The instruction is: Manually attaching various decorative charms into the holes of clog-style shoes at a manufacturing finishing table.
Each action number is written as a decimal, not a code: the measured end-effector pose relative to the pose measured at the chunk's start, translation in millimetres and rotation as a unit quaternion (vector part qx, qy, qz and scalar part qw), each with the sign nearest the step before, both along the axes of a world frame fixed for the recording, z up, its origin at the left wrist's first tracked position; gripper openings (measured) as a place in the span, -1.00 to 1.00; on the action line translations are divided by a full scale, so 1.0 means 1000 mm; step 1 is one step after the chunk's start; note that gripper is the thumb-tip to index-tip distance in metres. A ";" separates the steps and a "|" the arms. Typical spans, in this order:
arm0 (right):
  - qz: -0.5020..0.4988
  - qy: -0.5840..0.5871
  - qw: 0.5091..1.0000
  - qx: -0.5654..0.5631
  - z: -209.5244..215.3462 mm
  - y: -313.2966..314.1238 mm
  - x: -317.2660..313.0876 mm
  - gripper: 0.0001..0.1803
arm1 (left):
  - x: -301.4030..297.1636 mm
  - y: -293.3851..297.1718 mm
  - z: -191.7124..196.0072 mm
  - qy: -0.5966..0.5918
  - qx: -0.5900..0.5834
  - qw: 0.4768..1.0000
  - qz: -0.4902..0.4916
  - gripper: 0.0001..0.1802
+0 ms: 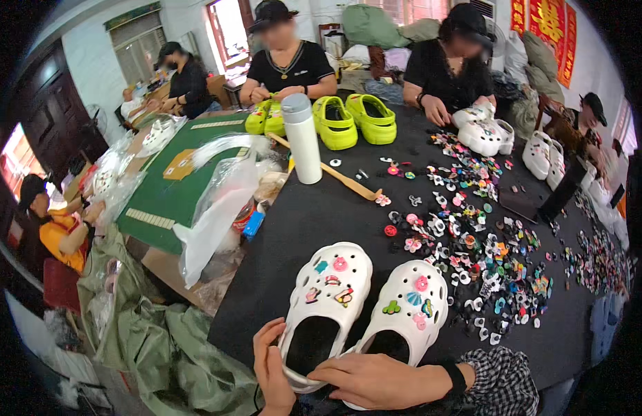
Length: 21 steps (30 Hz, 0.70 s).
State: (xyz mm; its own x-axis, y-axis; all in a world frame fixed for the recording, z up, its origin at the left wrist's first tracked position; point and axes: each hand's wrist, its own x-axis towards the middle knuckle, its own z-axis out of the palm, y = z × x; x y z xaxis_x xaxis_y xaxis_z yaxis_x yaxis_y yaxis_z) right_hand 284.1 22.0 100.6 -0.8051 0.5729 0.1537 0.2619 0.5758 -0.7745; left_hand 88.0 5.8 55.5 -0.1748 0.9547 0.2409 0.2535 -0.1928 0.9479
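A pair of white clogs lies on the black tabletop in front of me, toes pointing away. The left white clog (330, 286) carries several small charms, among them a pink doughnut-like one and a teal one. On the right white clog (432, 277) sit a green cactus charm, a blue shell-like one and pink ones. My left hand (271, 367) grips the left clog's heel from its outer side, fingers bent along it. My right hand (383, 380) reaches across the right clog's heel and hides part of it. Its fingertips close on the left clog's heel rim.
Loose colourful charms (473, 256) spread over the table's right half. A white bottle (303, 142), a wooden stick (352, 184) and yellow-green clogs (371, 119) stand or lie farther back. Across the table, two people (293, 66) handle clogs. Plastic bags (220, 208) are at left.
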 end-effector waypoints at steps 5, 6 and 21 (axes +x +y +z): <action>-0.016 0.031 0.999 0.034 -0.010 -0.006 -0.003 -0.54 | 0.005 -0.001 -0.013 -0.070 0.030 0.997 -0.005 -0.61; -0.033 0.043 0.998 0.045 -0.010 -0.003 -0.009 -0.58 | 0.007 -0.004 0.002 -0.111 0.010 0.994 -0.004 -0.61; -0.182 -0.022 0.968 -0.170 0.128 0.096 -0.034 -0.69 | -0.046 0.012 -0.017 -0.262 0.117 0.954 0.087 -0.65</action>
State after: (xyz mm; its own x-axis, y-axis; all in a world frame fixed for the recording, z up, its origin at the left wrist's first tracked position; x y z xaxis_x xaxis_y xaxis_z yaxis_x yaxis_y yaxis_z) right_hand 249.8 118.0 228.6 -0.5426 0.8310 -0.1228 0.4362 0.1538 -0.8866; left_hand 41.7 17.6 38.0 -0.4799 0.8310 0.2813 -0.1952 -0.4137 0.8892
